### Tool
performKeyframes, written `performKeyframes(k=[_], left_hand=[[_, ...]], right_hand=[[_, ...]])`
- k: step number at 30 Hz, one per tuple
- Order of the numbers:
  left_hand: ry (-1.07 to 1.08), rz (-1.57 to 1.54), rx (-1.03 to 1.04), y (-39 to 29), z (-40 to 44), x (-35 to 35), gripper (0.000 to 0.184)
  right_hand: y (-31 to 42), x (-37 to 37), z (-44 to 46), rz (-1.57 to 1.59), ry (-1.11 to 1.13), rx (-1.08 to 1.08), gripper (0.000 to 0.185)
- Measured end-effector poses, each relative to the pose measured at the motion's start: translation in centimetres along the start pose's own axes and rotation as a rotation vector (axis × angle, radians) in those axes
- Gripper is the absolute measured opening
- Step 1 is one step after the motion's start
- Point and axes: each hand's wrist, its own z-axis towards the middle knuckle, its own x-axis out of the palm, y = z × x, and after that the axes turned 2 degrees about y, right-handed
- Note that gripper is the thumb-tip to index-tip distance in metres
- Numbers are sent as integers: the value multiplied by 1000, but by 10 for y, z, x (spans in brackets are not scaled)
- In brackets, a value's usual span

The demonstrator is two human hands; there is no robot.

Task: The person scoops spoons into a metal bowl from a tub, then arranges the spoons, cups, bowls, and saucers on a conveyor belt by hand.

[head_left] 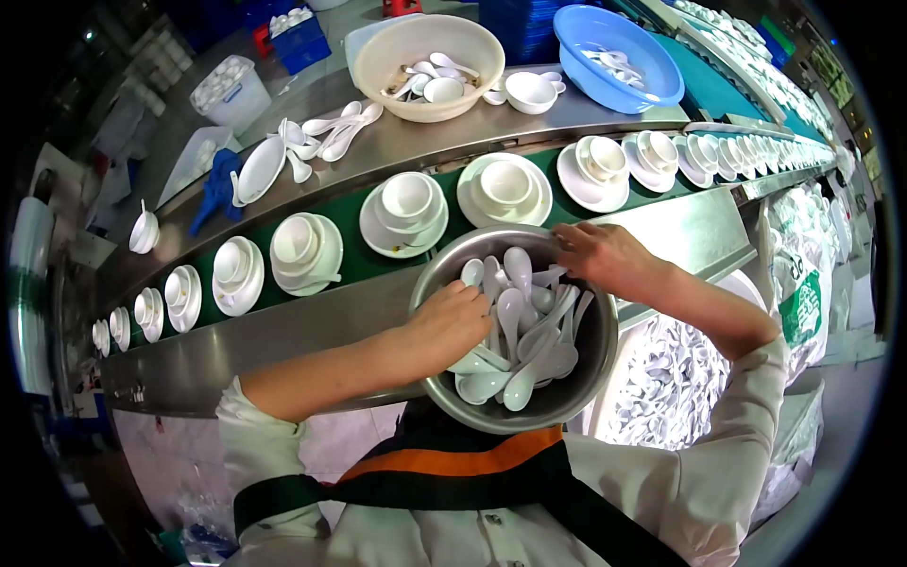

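A round steel basin full of white spoons is in front of my body, at the near edge of the conveyor. My left hand reaches inside over the left rim, its fingers closed among the spoons; a spoon shows just beyond the fingertips. At the far right rim is my right hand, fingers curled over the edge and closed beside some spoon handles. Whether it also pinches a spoon is hidden. Stacked white cups on plates sit on the green belt beyond the basin.
On the steel ledge are a beige basin and a blue basin with spoons, a white bowl, loose spoons and a blue cloth. A bin of spoons stands below my right arm, with plastic sacks farther right.
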Motion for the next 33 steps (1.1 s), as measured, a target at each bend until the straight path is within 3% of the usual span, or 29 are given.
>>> performKeyframes(k=[2,4,5,7,10,11,13,14,16,18,20,22,24,26,28,29,30,31,33], left_hand=[[26,-7,-4,1,2,3,5],[107,-14,38,2,2,1,6],[112,-11,35,2,1,0,6],[-10,-50,-55,-2,-2,0,12],[91,-102,-189,-3,1,12,18],[186,-133,-235,-4,5,7,17],[142,-150,-222,-2,0,12,16],[108,-161,-195,-2,-5,13,16],[19,-241,-243,-4,-15,3,14],[-90,-309,-291,-3,-24,-12,13],[-440,-444,-397,7,-41,-28,14],[-568,-562,-704,22,-73,-43,17],[-921,-531,-976,56,-120,-31,20],[-1114,-516,-1324,104,-180,6,27],[-1179,-255,-1501,155,-238,65,36],[-1185,-256,-1494,167,-249,82,36],[-1120,-120,-1611,174,-256,97,39],[-1045,17,-1723,171,-250,95,43],[-982,-48,-1703,169,-241,85,44]], right_hand=[[-3,-4,-9,-68,-45,52,18],[-10,-14,-14,41,-21,134,9],[-21,-14,-12,80,-114,189,11],[-47,-14,1,408,-310,355,14],[-80,38,57,733,-279,640,12],[-94,80,74,833,-288,655,12],[-86,115,105,689,-182,671,15],[-80,127,117,847,-150,603,19],[-80,138,125,716,-46,399,31],[-69,117,120,596,-81,343,38],[-63,87,114,430,-199,196,49],[-39,34,99,658,-166,112,46],[-18,13,82,622,-94,26,47],[-1,12,66,296,-64,-160,52],[-1,22,54,192,-34,-139,53],[-4,25,50,85,1,-117,54],[-8,21,46,75,-1,-113,54],[-11,15,41,244,20,-13,53],[-19,2,28,506,35,174,48]])
